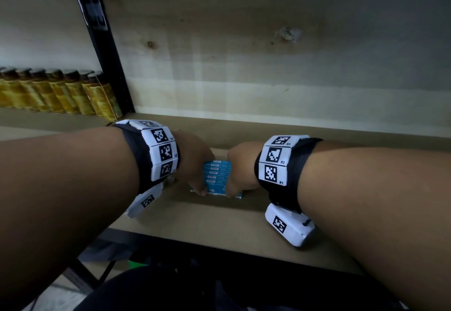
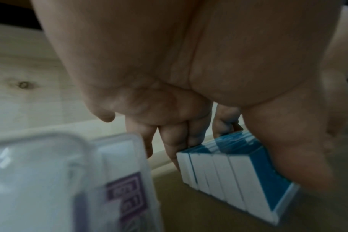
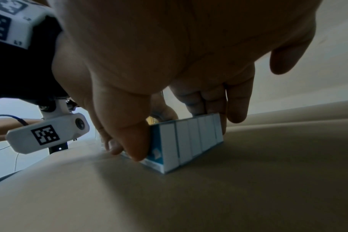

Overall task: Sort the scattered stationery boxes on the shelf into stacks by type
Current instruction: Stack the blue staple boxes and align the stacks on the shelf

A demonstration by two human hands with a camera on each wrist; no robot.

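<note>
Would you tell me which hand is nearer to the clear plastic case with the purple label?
The left. The left hand grips the blue and white boxes right beside the clear plastic case; the right hand grips the boxes' far side.

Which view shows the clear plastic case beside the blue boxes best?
The left wrist view: the clear plastic case fills its lower left, blurred, with a purple label. The head view hides it behind the left wrist; the right wrist view doesn't show it.

Print on the row of blue-and-white cardboard boxes (image 1: 216,175) too small to read, ends covered by both hands. Clear plastic case with purple label (image 2: 69,185) blurred, cut off by frame edge.
</note>
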